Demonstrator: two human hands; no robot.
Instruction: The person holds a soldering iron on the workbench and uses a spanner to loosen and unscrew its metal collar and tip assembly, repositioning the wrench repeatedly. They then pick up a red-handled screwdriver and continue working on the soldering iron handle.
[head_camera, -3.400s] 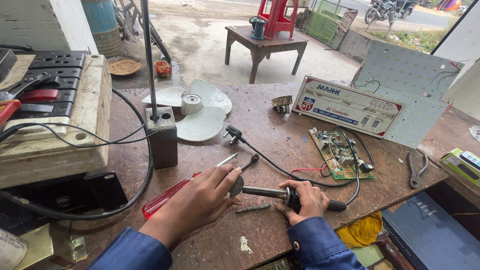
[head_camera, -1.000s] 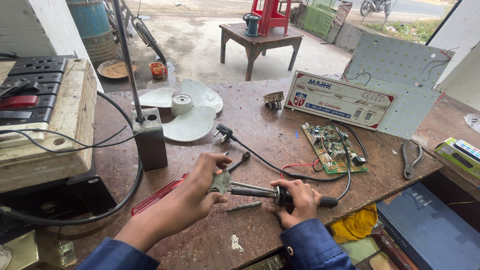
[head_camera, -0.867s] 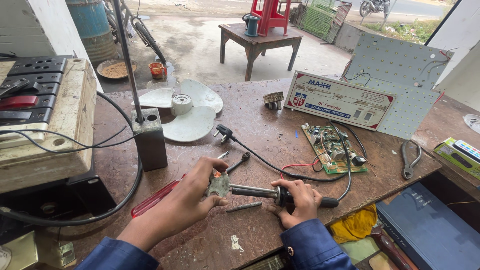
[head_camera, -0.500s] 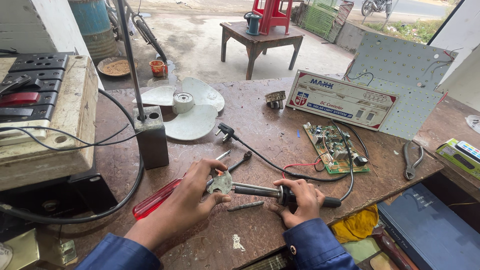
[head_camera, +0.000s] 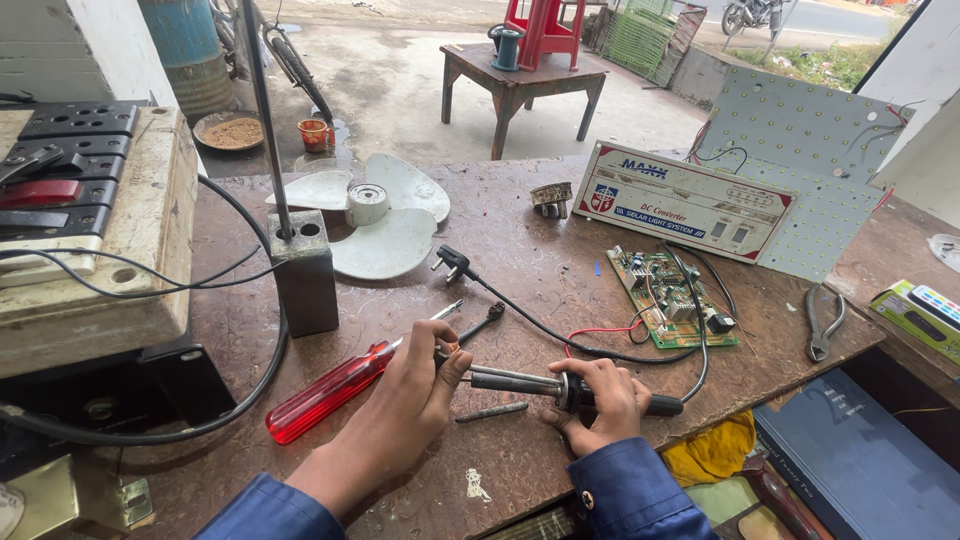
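My right hand (head_camera: 598, 402) grips the black handle of a soldering iron (head_camera: 520, 381) that lies level over the brown workbench (head_camera: 540, 250), its metal barrel pointing left. My left hand (head_camera: 415, 395) pinches the tip end of that iron with fingers and thumb. A red-handled screwdriver (head_camera: 330, 390) lies just left of my left hand, its shaft passing under my fingers. A loose metal rod (head_camera: 490, 411) rests on the bench between my hands. The iron's black cord runs back to a two-pin plug (head_camera: 452, 263).
A green circuit board (head_camera: 665, 297) with red and black wires lies right of centre. Behind it stand a white converter panel (head_camera: 690, 200) and an LED sheet (head_camera: 800, 130). Pliers (head_camera: 822, 322), a white fan blade (head_camera: 370, 215), a metal stand block (head_camera: 305, 270) and a switchboard (head_camera: 70, 160) surround the work spot.
My left hand has closed further over the iron's tip, hiding the small metal part it held there. The right hand keeps its grip; the iron has barely shifted.
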